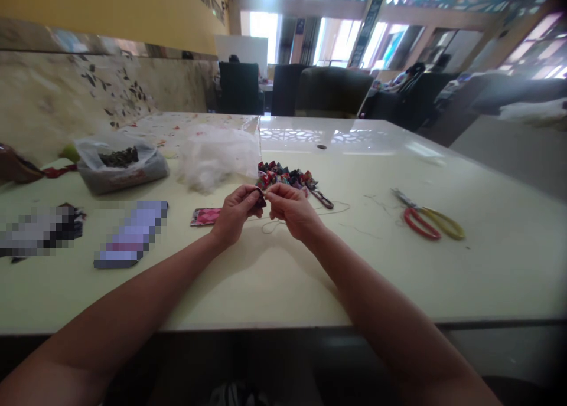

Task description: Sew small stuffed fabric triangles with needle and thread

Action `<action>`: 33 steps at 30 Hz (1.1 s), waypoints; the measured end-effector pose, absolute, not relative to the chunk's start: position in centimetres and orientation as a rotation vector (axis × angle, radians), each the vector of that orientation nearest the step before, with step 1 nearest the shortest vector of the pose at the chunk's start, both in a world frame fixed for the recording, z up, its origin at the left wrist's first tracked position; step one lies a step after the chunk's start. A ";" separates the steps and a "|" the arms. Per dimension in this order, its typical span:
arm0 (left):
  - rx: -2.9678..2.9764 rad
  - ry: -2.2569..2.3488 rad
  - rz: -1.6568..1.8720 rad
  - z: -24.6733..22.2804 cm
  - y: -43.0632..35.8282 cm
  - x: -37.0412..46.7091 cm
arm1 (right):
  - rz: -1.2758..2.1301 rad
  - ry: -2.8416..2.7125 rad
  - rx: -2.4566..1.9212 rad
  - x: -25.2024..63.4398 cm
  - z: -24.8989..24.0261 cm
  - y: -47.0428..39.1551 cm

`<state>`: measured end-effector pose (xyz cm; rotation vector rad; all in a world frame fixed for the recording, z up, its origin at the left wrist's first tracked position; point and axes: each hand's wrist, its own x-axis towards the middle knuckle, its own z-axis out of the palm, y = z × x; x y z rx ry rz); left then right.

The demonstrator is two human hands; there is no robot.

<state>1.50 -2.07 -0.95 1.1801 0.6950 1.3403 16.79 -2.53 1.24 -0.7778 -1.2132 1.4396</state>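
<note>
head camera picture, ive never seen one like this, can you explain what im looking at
This single picture comes from a camera worn on a person's head, looking forward and down. There is no robot: the two bare hands are the wearer's own. The left hand pinches a small dark piece of fabric, and the right hand meets it. On the pale table, just beyond them, sits a pile of colourful fabric pieces. Red-and-yellow-handled scissors lie to the right, with loose thread nearby. To the left are plastic bags, one holding something dark.

Scissors [427,222] red and yellow handled; cloth pieces [283,175] multicoloured, perhaps patterned.
</note>
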 end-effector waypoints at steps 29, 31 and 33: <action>1.156 0.801 1.393 -1.0 -1.8 1.5 | 0.582 -1.741 -1.027 17.7 2.5 -2.9; 1.156 0.808 1.393 -0.9 -1.9 1.5 | 0.575 -1.751 -1.028 17.7 2.5 -2.9; 1.158 0.813 1.395 -0.8 -1.9 1.5 | 0.565 -1.760 -1.031 17.7 2.6 -2.9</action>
